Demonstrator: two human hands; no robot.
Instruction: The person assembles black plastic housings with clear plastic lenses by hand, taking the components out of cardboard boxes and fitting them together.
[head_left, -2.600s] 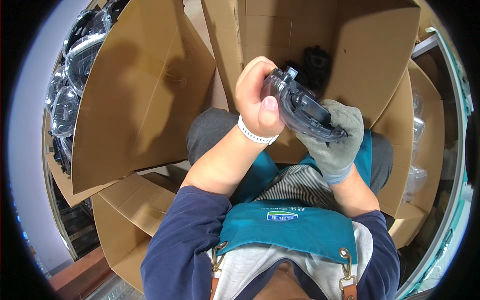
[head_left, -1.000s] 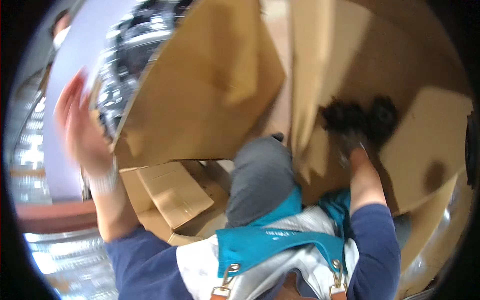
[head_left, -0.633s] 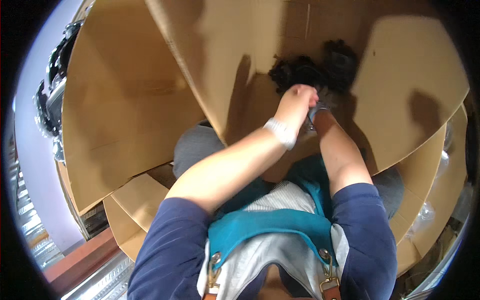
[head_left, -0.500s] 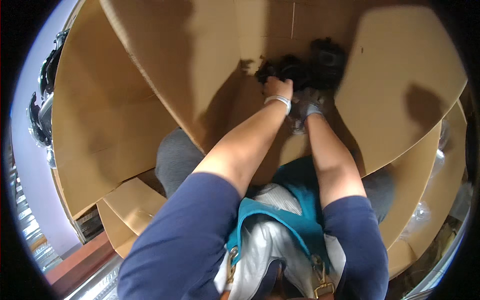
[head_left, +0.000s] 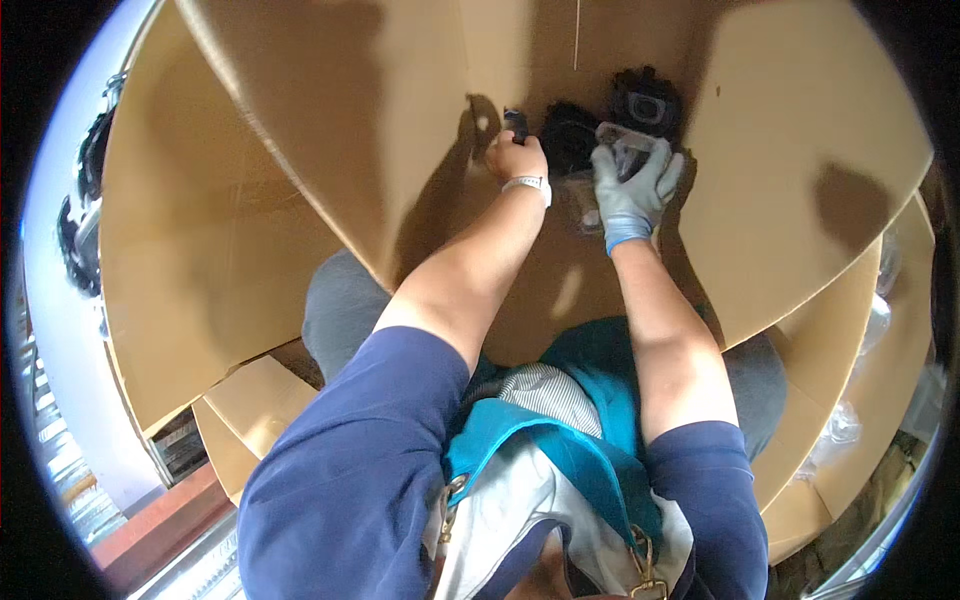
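Both my arms reach down into a tall cardboard box (head_left: 430, 60). My left hand (head_left: 517, 158), bare with a white band at the wrist, is closed around a small black plastic part (head_left: 516, 122) near the box's left wall. My right hand (head_left: 635, 195) wears a pale glove with a blue cuff. Its thumb and fingers curve around a clear plastic piece (head_left: 622, 135). Another clear piece (head_left: 582, 205) lies just left of that glove. Between and beyond my hands sit a dark rounded part (head_left: 570, 135) and a black part with a squarish face (head_left: 647, 103).
Cardboard flaps fan out on the left (head_left: 200, 250) and right (head_left: 810, 180). A smaller open carton (head_left: 255, 405) stands at lower left. Clear plastic pieces (head_left: 838, 428) show in the cardboard at right, and black parts (head_left: 80, 240) beyond the left flap. My knees flank the box.
My hands have moved apart. The left shifted left with the small black part, away from the dark parts. The right turned, its gloved fingers now spread around the clear piece.
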